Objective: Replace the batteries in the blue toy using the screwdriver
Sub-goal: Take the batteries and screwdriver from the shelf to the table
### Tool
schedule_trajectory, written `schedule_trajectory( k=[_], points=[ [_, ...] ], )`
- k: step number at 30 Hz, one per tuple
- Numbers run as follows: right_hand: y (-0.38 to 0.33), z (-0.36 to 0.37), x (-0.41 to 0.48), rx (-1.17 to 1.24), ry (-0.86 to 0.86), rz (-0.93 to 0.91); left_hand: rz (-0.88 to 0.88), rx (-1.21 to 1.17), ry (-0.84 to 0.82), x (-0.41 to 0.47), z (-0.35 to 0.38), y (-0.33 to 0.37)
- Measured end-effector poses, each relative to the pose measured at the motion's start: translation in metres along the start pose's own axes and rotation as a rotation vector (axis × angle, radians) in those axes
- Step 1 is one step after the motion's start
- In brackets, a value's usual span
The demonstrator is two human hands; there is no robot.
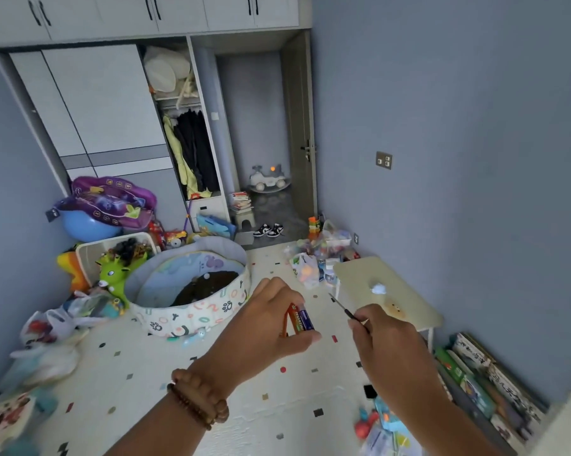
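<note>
Currently at fetch stage: tools in hand, toy not yet opened. Left hand (271,320) curled round batteries (300,319), count two (one orange, one blue-green). Right hand (386,340) pinching screwdriver (345,309), count one, tip pointing away. Blue toy (387,419), likely, one, at mat's (287,422) right edge below right hand. Next, by judgement: reach toy, free left hand, seat tip in cover screw.

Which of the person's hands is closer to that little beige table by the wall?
Right. The right hand, pinching the screwdriver, is just in front of the table; the left hand, holding batteries, is farther left over the floor mat.
</note>
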State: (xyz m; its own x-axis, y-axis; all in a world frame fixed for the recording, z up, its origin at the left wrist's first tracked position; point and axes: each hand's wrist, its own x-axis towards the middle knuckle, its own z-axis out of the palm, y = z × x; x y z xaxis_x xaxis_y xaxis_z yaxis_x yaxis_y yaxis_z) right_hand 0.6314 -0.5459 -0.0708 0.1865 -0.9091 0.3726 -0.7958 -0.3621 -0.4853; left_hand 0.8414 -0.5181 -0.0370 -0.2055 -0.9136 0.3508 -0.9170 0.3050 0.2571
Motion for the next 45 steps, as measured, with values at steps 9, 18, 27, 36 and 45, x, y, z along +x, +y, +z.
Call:
schedule_trajectory(
  k=[9, 18, 27, 36, 45],
  points=[
    [-0.005, 0.095, 0.142, -0.031, -0.031, 0.056, -0.007, 0.004, -0.078, 0.118, 0.04, -0.126],
    [-0.03, 0.18, 0.298, -0.073, 0.008, 0.174, 0.106, -0.075, -0.114, 0.255, 0.056, -0.265],
    [-0.013, 0.242, 0.424, -0.11, 0.007, 0.277, 0.176, -0.109, -0.126, 0.378, 0.097, -0.367],
    [0.056, 0.32, 0.562, -0.072, 0.032, 0.425, 0.274, -0.089, -0.208, 0.536, 0.157, -0.436],
    [0.141, 0.339, 0.644, -0.111, 0.086, 0.685, 0.494, -0.224, -0.292, 0.687, 0.233, -0.441]
  ],
)
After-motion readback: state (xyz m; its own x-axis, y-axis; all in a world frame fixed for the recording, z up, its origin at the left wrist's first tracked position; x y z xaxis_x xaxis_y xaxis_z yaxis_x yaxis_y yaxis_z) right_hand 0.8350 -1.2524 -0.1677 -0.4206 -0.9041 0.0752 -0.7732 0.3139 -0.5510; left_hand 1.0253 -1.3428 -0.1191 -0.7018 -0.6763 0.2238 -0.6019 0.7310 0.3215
